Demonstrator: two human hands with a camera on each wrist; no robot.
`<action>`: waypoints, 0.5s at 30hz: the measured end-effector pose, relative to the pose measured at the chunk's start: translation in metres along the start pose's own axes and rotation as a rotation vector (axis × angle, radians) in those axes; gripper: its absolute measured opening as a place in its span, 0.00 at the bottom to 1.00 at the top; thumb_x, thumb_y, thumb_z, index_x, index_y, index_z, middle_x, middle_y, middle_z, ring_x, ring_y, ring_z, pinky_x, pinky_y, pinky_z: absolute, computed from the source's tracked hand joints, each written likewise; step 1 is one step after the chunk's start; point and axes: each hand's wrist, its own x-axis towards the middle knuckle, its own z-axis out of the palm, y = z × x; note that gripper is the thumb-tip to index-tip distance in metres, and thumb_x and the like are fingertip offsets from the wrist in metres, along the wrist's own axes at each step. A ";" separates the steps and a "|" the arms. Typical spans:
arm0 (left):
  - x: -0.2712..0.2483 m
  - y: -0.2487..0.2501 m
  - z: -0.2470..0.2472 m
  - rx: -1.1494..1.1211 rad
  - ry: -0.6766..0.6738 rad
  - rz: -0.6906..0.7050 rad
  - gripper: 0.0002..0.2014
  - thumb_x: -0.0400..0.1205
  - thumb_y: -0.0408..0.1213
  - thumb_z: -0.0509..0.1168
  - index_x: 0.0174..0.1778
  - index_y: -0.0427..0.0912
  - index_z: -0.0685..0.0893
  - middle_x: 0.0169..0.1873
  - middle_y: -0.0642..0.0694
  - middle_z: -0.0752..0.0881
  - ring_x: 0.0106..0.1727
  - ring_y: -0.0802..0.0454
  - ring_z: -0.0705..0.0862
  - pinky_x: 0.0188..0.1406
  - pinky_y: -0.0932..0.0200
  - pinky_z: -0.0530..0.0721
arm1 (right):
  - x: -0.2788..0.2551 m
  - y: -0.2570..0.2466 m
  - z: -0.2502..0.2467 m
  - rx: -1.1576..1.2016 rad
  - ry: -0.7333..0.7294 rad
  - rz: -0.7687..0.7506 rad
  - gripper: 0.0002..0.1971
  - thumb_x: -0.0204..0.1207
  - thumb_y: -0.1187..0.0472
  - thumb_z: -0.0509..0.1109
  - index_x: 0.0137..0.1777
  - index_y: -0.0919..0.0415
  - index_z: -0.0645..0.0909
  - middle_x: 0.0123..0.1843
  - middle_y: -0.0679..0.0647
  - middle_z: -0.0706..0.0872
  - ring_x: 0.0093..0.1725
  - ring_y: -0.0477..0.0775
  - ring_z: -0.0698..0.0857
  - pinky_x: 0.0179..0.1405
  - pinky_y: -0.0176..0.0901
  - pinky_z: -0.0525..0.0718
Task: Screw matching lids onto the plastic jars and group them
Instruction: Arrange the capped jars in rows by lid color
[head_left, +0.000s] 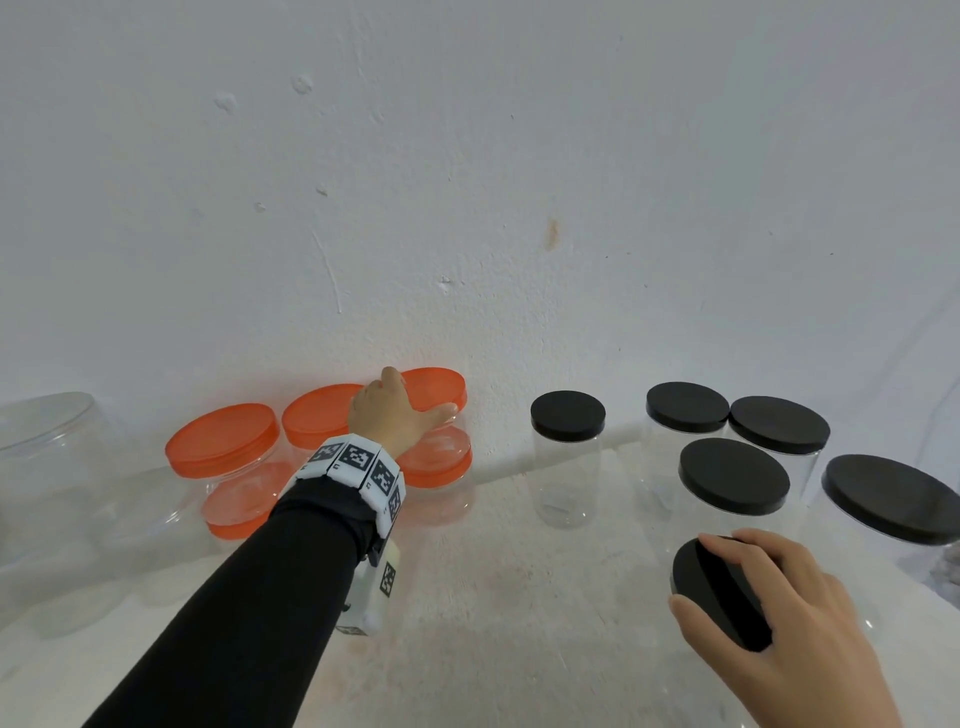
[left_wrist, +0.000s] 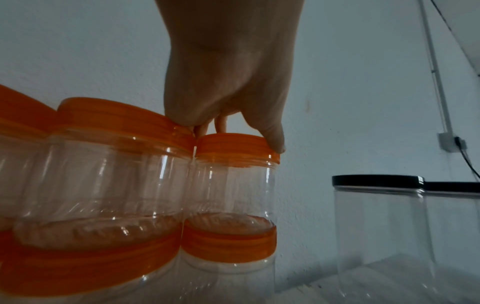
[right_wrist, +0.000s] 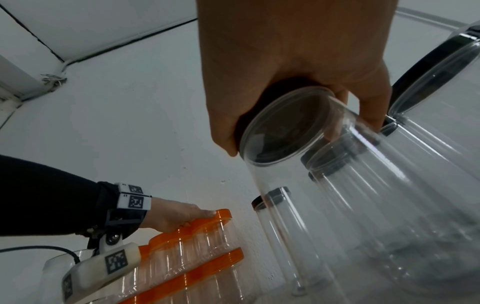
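Black-lidded jars (head_left: 735, 480) crowd just beside the right hand (head_left: 779, 613).

Left arm: long black sleeve (head_left: 249, 582) ending just behind the left hand (head_left: 389, 410). Wristband (head_left: 358, 467): white blocks printed with black square-code markers. Beneath the wrist: black bracket, one screw, white camera housing (right_wrist: 103, 265) bearing further markers, black cable (right_wrist: 39, 250). Right hand (head_left: 779, 618): bare, nothing worn in view.

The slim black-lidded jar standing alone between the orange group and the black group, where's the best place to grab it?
Take the slim jar by its black lid, coming from above, grip spread around the lid's rim. It stands upright with free space all round, and the lid is the widest, opaque part. The clear wall below looks smooth and likely more slippery.
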 end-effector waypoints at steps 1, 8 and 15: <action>-0.001 0.000 0.000 0.001 0.003 0.006 0.43 0.73 0.64 0.69 0.73 0.36 0.67 0.67 0.38 0.78 0.69 0.39 0.75 0.69 0.43 0.74 | 0.000 -0.001 0.000 -0.005 0.009 -0.005 0.26 0.61 0.55 0.84 0.61 0.52 0.85 0.62 0.45 0.76 0.58 0.57 0.72 0.51 0.50 0.70; -0.023 0.028 0.021 -0.117 0.146 0.339 0.34 0.79 0.53 0.69 0.76 0.40 0.67 0.78 0.42 0.66 0.84 0.42 0.52 0.83 0.46 0.54 | -0.002 -0.001 -0.003 -0.017 0.007 -0.002 0.27 0.61 0.55 0.84 0.62 0.52 0.84 0.63 0.46 0.77 0.57 0.53 0.69 0.51 0.49 0.69; -0.026 0.098 0.062 -0.139 -0.282 0.487 0.40 0.77 0.57 0.69 0.80 0.43 0.61 0.78 0.45 0.65 0.80 0.46 0.60 0.79 0.47 0.63 | -0.001 -0.003 -0.005 0.002 -0.035 -0.016 0.28 0.58 0.55 0.86 0.60 0.55 0.87 0.66 0.55 0.80 0.61 0.67 0.76 0.61 0.60 0.72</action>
